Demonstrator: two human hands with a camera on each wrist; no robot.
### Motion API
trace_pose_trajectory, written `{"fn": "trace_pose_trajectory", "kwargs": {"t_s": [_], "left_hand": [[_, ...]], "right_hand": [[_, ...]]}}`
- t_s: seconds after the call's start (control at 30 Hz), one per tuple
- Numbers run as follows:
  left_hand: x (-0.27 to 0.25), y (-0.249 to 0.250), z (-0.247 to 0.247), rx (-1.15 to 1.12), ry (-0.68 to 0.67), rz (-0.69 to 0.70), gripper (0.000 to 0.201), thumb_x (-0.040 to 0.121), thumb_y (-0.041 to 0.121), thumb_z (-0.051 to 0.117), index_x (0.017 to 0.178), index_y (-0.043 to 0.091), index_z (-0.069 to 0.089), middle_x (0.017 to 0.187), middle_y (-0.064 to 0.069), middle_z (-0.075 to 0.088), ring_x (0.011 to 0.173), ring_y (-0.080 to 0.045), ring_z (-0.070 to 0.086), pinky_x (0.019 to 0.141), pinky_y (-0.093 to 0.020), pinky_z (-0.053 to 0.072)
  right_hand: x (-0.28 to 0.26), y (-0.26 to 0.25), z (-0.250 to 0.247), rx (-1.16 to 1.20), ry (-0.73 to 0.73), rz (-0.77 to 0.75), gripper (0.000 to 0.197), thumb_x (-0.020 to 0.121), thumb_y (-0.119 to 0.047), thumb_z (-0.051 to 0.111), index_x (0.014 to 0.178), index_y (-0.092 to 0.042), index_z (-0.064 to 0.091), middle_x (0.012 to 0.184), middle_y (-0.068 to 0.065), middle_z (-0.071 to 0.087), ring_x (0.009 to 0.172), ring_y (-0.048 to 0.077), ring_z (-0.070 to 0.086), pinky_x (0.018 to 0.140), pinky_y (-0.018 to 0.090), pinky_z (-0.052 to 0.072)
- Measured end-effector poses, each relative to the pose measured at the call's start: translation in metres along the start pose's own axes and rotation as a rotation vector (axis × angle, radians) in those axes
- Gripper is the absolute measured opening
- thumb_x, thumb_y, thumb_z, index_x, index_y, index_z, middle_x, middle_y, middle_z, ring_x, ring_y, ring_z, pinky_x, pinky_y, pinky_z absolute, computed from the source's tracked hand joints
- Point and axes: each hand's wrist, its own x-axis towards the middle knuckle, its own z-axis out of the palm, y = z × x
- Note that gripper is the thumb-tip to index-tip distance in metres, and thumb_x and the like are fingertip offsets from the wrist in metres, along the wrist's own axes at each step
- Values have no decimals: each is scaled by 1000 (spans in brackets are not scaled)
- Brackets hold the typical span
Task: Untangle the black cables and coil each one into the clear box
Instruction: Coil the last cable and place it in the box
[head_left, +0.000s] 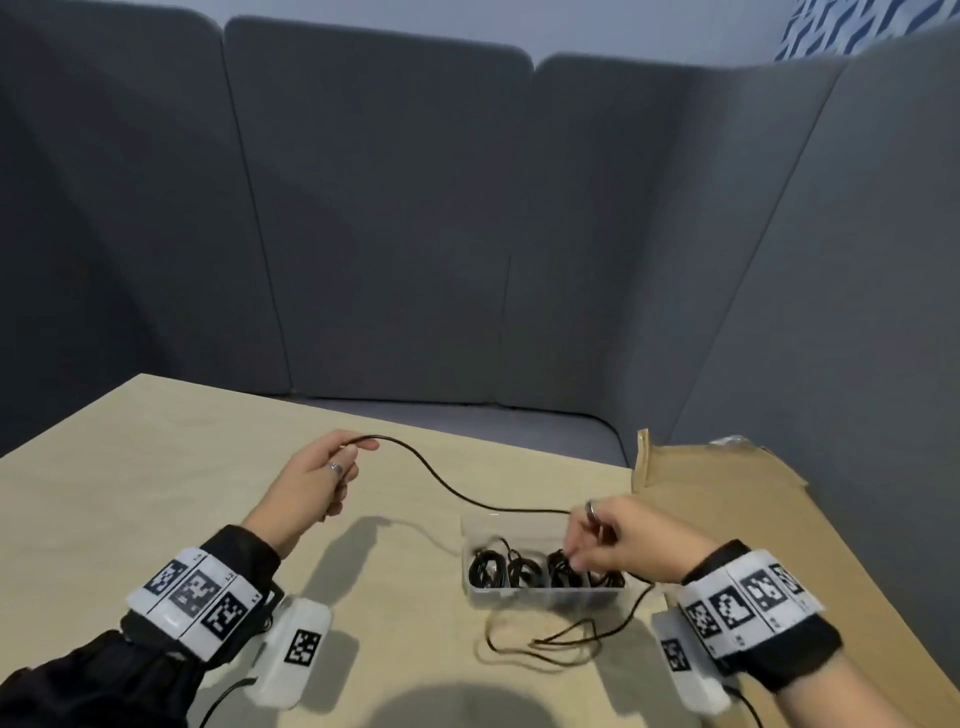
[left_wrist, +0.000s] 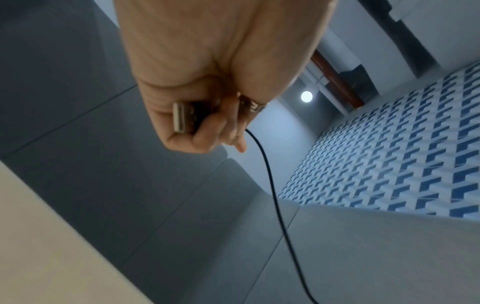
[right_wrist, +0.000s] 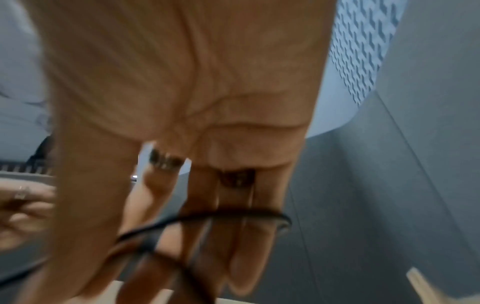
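Grey padded panels wall in a pale wooden desk (head_left: 156, 467), with a blue-and-white patterned wall showing above them at the far right. On the desk, right of centre, sits the clear box (head_left: 545, 595), and inside it lie several black cables already wound into small coils (head_left: 511, 569). A flattened piece of brown cardboard (head_left: 727, 493) lies on the desk's right side, just beyond the box.

One loose black cable (head_left: 447, 486) is stretched in the air between the two hands. The left hand (head_left: 317, 478) is raised above the desk to the left of the box, its grip curled tight around the cable's end; the left wrist view shows a metal USB plug (left_wrist: 185, 117) poking out of the closed fist, with the cord trailing down from between the fingers (left_wrist: 207, 129). The right hand (head_left: 618, 540) hovers over the right end of the box, fingers pointing down into it. In the blurred right wrist view the cable crosses those fingers (right_wrist: 241, 236) in a loop, so the grip is hooked around the cord. The rest of the same cable runs off past the box's right end and lies in slack loops on the desk in front of the box (head_left: 561, 642).

Both wrists wear white bands with black square markers (head_left: 192, 597).
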Motion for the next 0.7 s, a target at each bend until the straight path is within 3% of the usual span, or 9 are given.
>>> {"fn": "trace_pose_trajectory", "kwargs": {"t_s": [0.07,0.2,0.27,0.33,0.37,0.47,0.57,0.63,0.7], "left_hand": [[1,19,5,-9,-39,19,23,100,11,34,98,8,58,62,1,35,40,-3,29,40,-14,24],[-16,61,32,24,-339,136,22,100,14,38,98,8,59,57,0,42,44,-8,31,44,-19,29],[-26,78,48,-9,-478,179,23,99,21,40,104,10,59,59,2,46,46,-9,34,47,-20,34],[-29,91,57,-103,-493,186,23,98,27,42,102,13,60,56,2,39,46,-8,29,46,-19,29],[-28,97,57,-148,-465,170,23,96,30,45,97,14,61,53,3,34,46,-9,25,44,-18,24],[-26,102,46,-151,-597,59,33,83,46,61,85,13,62,47,8,25,43,-9,18,41,-17,18],[-38,98,50,-359,-889,13,39,81,41,65,102,7,66,43,9,32,39,-5,25,39,-17,31],[-43,100,67,-579,-778,34,40,88,31,53,117,4,58,57,0,59,45,-8,48,50,-24,51],[-38,98,79,-733,-540,58,37,90,23,42,121,9,56,104,-5,71,87,-15,69,81,-29,57]], "right_hand": [[-11,4,-6,-50,-145,54,22,75,-31,76,88,-42,62,93,-12,61,87,3,55,81,24,46],[-4,-19,0,144,205,-99,83,72,-46,75,139,-46,26,136,-16,32,125,0,30,103,19,31],[6,-41,8,146,293,-177,71,80,-44,68,140,-40,30,138,-15,32,128,0,25,106,20,23],[12,-57,13,208,275,-252,25,91,-34,57,113,-22,58,118,-7,55,115,5,45,100,19,32],[11,-60,13,365,223,-273,17,96,-27,50,94,-14,59,95,-3,63,96,10,58,91,21,40],[6,-60,9,834,227,-209,27,101,-23,36,77,-13,44,50,-5,44,44,13,46,58,29,49],[11,-58,20,635,309,-86,28,101,-28,33,76,-20,43,58,-5,37,47,8,34,49,26,37],[11,-68,40,447,199,-110,25,99,-32,34,78,-22,44,64,-5,40,54,6,37,53,24,35],[6,-79,61,378,18,-179,20,100,-28,36,83,-24,45,65,-6,42,52,1,41,57,22,38]]}}
